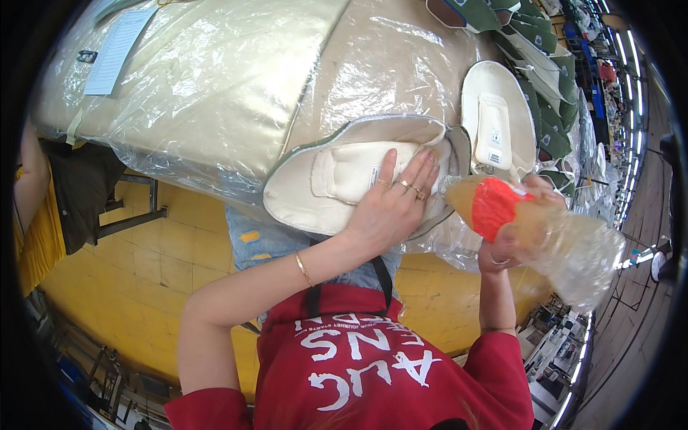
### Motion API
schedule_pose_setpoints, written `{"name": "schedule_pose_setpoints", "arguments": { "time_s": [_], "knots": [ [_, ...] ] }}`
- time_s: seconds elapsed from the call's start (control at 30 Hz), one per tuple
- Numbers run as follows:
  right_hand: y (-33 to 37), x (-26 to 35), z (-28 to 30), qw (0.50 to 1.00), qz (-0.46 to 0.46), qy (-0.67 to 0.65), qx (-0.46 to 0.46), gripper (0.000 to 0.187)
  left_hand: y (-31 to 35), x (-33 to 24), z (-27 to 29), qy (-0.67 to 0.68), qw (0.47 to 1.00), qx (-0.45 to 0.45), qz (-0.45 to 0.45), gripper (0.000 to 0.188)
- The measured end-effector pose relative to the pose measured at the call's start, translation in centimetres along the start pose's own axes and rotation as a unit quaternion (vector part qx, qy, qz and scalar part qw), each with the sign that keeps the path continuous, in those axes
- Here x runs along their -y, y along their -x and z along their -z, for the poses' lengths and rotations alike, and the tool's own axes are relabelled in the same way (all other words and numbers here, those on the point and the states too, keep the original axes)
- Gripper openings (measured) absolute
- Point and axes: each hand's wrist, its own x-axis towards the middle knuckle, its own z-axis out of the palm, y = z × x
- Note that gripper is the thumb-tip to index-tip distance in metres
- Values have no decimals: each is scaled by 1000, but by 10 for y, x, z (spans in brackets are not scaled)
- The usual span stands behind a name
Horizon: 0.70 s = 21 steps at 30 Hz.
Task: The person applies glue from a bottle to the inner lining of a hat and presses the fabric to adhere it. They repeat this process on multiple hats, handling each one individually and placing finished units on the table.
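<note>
My left hand (405, 188) lies with fingers stretched out on a cream fabric piece (297, 172), a hollow, boat-shaped shell with a grey-green edge. Under the fingers is a padded cream panel (344, 168) with a small label, partly covered by the hand. My right hand (507, 242) is wrapped round a clear plastic bottle (573, 251) with a red band and yellowish contents. The bottle lies tilted, its narrow end at the right rim of the shell; whether they touch I cannot tell. Beyond the bottle rests a second cream shell (473, 93) with a similar padded panel (492, 132).
Clear plastic sheeting (208, 79) covers the pale table, with a blue paper sheet (118, 50) at the far left. Olive-green fabric pieces (552, 107) are heaped at the far right. At the left edge, a person's arm (32, 168) shows beside a metal-legged stand (136, 218).
</note>
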Motion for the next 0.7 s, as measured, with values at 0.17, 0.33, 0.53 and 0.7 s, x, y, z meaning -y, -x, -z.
{"name": "schedule_pose_setpoints", "arguments": {
  "time_s": [0.17, 0.33, 0.53, 0.7],
  "knots": [
    [-12, 15, -17, 993, -51, -101, -31, 70, 1, -1, -1, 10, 1000, -3, 10, 50],
    [-23, 37, -11, 979, 8, 152, 135, 72, 2, 0, 1, -13, 1000, 28, -5, 55],
    [-35, 32, -11, 978, 76, 105, 164, 48, 1, 2, 1, 53, 998, -26, -4, 54],
    [-36, 30, -8, 973, 31, 56, 223, 44, 2, 4, 1, 90, 996, -22, -21, 52]
  ]
}}
